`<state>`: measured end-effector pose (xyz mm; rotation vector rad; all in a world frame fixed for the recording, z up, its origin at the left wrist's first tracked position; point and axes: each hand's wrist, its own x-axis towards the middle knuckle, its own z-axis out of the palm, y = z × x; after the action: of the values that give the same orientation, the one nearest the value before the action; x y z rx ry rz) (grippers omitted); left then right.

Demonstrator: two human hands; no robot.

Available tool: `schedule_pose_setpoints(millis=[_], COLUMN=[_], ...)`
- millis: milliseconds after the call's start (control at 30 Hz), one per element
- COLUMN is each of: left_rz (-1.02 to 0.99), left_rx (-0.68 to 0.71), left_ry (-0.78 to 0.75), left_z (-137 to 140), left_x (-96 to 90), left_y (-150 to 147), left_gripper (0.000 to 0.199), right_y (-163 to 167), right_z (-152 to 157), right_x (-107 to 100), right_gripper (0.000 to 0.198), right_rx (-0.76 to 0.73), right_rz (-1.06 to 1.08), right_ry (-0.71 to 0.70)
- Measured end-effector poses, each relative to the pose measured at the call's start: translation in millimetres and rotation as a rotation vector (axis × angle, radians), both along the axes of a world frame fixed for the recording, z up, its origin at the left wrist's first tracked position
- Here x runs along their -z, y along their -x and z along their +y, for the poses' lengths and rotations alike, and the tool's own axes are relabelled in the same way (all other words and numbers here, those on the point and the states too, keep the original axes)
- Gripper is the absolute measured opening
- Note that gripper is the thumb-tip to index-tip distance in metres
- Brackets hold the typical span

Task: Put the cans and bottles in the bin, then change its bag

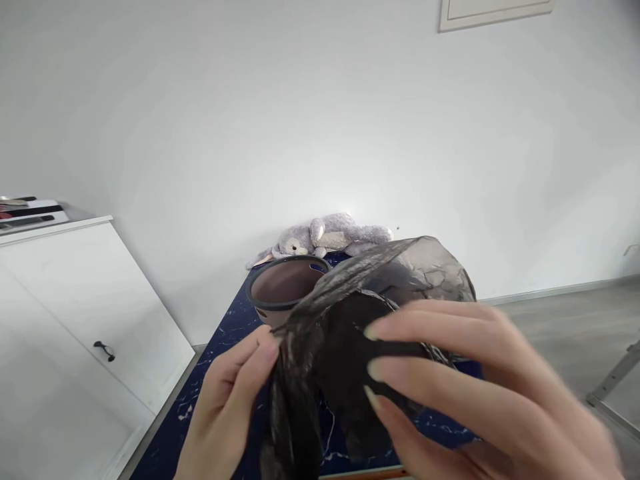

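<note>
A thin black plastic bag (345, 287), partly see-through and crumpled, hangs between my hands and spreads out toward the back right. My left hand (227, 397) is closed, pinching the bag's edge between thumb and fingers. In front of the bag's dark, bunched part is my right hand (465, 373), slightly blurred. Its fingers are apart, with the tips at or against the plastic; firm contact cannot be made out. Just behind the bag stands a round trash bin (263, 315) with a dark rim and brownish inside, its right side hidden by the plastic.
The bin stands on a dark blue, marble-patterned table (210, 380). A grey plush rabbit (333, 233) lies against the wall at the table's far end. To the left is a white cabinet (95, 293) with items on top. A metal frame (617, 380) shows at the right.
</note>
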<state>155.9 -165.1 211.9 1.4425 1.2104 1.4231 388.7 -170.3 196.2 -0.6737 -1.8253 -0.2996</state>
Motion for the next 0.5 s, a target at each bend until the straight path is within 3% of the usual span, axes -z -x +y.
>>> schedule_pose_setpoints(millis=[100,233,500], left_rz=[0.177,0.294,0.197], left_rx=[-0.024,-0.11,-0.258], left_ry=[-0.066,-0.155,-0.125], left_z=[-2.2,-4.6,-3.0], left_x=[1.8,0.4,3.3], left_y=[-2.0,-7.5,-1.2], left_gripper=[0.051,0.052,0.052], right_y=[10.4,11.1,-7.4], right_z=[11.2,22.2,8.6], right_x=[-4.9,-4.3,9.2], right_gripper=[0.038,0.016,0.017], right_rx=[-0.008,-0.049,-0.142], right_rz=[-0.133,-0.253,-0.275], right_ry=[-0.009,0.032,-0.021])
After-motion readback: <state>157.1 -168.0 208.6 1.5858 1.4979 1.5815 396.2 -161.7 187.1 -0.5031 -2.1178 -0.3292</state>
